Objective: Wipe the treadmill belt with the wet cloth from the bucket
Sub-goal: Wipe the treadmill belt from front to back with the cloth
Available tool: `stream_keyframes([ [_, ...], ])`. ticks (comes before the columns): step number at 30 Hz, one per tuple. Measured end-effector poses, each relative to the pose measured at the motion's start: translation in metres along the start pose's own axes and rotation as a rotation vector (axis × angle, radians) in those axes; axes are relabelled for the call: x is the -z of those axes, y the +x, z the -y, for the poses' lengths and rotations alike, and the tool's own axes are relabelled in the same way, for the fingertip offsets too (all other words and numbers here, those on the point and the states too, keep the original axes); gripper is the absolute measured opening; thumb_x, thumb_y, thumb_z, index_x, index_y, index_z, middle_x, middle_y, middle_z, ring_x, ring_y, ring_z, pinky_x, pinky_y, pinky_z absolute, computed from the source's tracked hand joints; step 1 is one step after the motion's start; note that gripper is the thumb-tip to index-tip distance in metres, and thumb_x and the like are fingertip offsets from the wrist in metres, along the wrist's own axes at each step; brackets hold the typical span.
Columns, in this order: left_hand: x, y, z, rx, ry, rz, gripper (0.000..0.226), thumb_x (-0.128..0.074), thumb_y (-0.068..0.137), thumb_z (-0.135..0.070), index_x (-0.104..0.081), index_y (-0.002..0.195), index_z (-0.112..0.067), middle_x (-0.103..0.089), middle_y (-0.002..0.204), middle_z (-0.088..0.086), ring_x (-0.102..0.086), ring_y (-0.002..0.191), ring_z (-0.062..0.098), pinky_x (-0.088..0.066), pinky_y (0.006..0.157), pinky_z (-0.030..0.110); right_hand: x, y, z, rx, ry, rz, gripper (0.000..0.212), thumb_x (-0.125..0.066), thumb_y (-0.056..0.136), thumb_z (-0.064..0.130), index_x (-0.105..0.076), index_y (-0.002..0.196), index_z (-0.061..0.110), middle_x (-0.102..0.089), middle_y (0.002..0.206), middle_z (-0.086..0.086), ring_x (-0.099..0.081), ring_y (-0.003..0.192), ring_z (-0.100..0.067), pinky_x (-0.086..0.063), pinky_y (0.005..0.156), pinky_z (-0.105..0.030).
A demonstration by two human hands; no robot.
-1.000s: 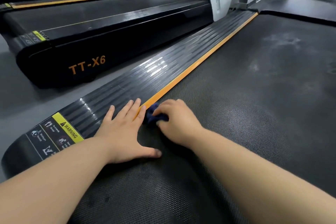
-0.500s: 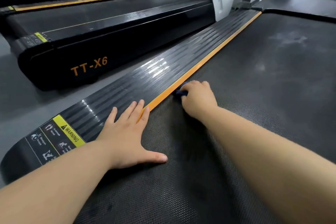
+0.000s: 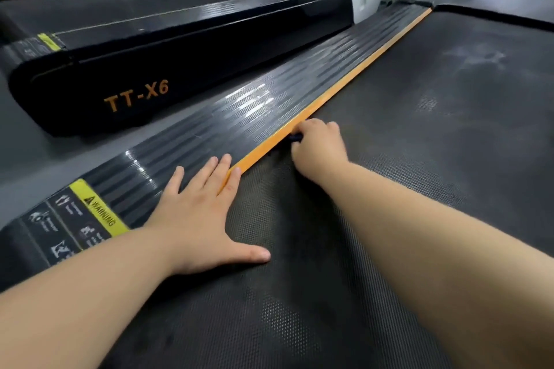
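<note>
Right hand point(image 3: 319, 145) grips cloth point(image 3: 295, 137) at belt point(image 3: 404, 189) edge; left hand point(image 3: 196, 214) flat, bracing. Dusty smudges point(image 3: 473, 57) ahead, so most of belt looks unwiped.

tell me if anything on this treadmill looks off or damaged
Nothing looks damaged. The one oddity is whitish dusty smudges on the treadmill belt, ahead of the right hand pressing the dark cloth by the orange strip.
</note>
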State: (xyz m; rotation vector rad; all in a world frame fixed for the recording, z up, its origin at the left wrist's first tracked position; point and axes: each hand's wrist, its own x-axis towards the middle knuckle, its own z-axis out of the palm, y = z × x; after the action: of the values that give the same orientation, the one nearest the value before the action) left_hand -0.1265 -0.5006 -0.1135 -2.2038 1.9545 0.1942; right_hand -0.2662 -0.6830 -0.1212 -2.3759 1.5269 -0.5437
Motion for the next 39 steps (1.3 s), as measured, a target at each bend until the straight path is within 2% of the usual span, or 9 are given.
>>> stream_keyframes([
  [9, 0.004, -0.002, -0.002, -0.014, -0.029, -0.010, 0.139, -0.023, 0.043, -0.101, 0.018, 0.149, -0.020, 0.030, 0.154, -0.004, 0.025, 0.141, 0.012, 0.005, 0.116, 0.051, 0.000, -0.087, 0.036, 0.308, 0.153, 0.203, 0.026, -0.056, 0.086, 0.017, -0.063, 0.110, 0.027, -0.059, 0.114, 0.008, -0.042, 0.104, -0.019, -0.036, 0.088, -0.026],
  [15, 0.007, -0.003, -0.001, -0.009, -0.108, -0.012, 0.131, -0.045, 0.053, -0.092, 0.009, 0.150, -0.022, 0.022, 0.156, -0.006, 0.020, 0.143, 0.010, 0.007, 0.116, 0.050, 0.026, -0.111, 0.038, 0.220, 0.300, 0.359, 0.034, -0.069, 0.078, 0.017, -0.065, 0.109, 0.031, -0.060, 0.103, 0.013, -0.057, 0.099, -0.009, -0.045, 0.087, -0.023],
  [19, 0.018, -0.007, 0.005, 0.015, -0.467, -0.040, 0.091, -0.067, 0.070, -0.064, -0.028, 0.147, -0.033, -0.002, 0.159, -0.009, 0.006, 0.146, 0.011, 0.004, 0.118, 0.046, 0.032, -0.135, 0.028, 0.094, 0.438, 0.258, 0.071, -0.071, 0.073, 0.016, -0.043, 0.137, 0.034, -0.055, 0.130, 0.007, -0.054, 0.114, -0.013, -0.044, 0.100, -0.029],
  [23, 0.005, -0.028, 0.013, 0.092, -0.609, -0.283, 0.054, -0.072, 0.077, -0.039, -0.055, 0.128, -0.035, -0.034, 0.149, -0.016, -0.028, 0.139, 0.011, -0.021, 0.110, 0.030, 0.037, -0.150, 0.032, 0.202, 0.197, 0.369, 0.083, -0.066, 0.076, 0.031, -0.024, 0.148, 0.039, -0.037, 0.147, 0.012, -0.041, 0.128, -0.018, -0.036, 0.106, -0.030],
  [26, -0.013, -0.048, 0.018, 0.131, -0.504, -0.443, 0.047, -0.065, 0.081, -0.028, -0.057, 0.127, -0.031, -0.043, 0.144, -0.013, -0.035, 0.134, 0.010, -0.024, 0.113, 0.033, 0.029, -0.149, 0.047, 0.291, -0.024, 0.385, 0.068, -0.055, 0.084, 0.042, -0.027, 0.147, 0.041, -0.029, 0.151, 0.016, -0.033, 0.129, -0.025, -0.034, 0.107, -0.037],
  [29, -0.022, -0.058, 0.020, 0.145, -0.406, -0.478, 0.050, -0.058, 0.085, -0.023, -0.051, 0.134, -0.029, -0.041, 0.145, -0.015, -0.032, 0.135, 0.009, -0.025, 0.109, 0.029, 0.014, -0.143, 0.048, 0.371, -0.087, 0.267, 0.042, -0.048, 0.091, 0.038, -0.048, 0.133, 0.040, -0.044, 0.140, 0.015, -0.040, 0.119, -0.023, -0.042, 0.098, -0.039],
  [35, -0.022, -0.064, 0.019, 0.118, -0.357, -0.422, 0.054, -0.051, 0.091, -0.023, -0.039, 0.142, -0.031, -0.031, 0.151, -0.017, -0.023, 0.140, 0.007, -0.022, 0.110, 0.028, -0.003, -0.092, 0.042, -0.025, -0.088, 0.014, 0.030, -0.043, 0.095, 0.023, -0.059, 0.115, 0.037, -0.052, 0.120, 0.005, -0.039, 0.111, -0.025, -0.040, 0.069, -0.036],
  [37, -0.020, -0.064, 0.022, 0.101, -0.364, -0.406, 0.054, -0.051, 0.091, -0.023, -0.037, 0.143, -0.031, -0.029, 0.151, -0.017, -0.022, 0.140, 0.006, -0.019, 0.111, 0.026, -0.006, -0.093, 0.051, 0.012, -0.069, 0.055, 0.031, -0.042, 0.094, 0.022, -0.060, 0.114, 0.037, -0.052, 0.119, 0.006, -0.039, 0.111, -0.025, -0.040, 0.073, -0.035],
  [39, -0.018, -0.064, 0.022, 0.089, -0.375, -0.399, 0.055, -0.051, 0.090, -0.022, -0.038, 0.143, -0.031, -0.028, 0.152, -0.017, -0.021, 0.141, 0.005, -0.015, 0.112, 0.023, -0.012, -0.112, 0.062, 0.221, -0.047, 0.103, 0.029, -0.045, 0.093, 0.025, -0.061, 0.114, 0.037, -0.053, 0.120, 0.008, -0.041, 0.110, -0.025, -0.043, 0.084, -0.036],
])
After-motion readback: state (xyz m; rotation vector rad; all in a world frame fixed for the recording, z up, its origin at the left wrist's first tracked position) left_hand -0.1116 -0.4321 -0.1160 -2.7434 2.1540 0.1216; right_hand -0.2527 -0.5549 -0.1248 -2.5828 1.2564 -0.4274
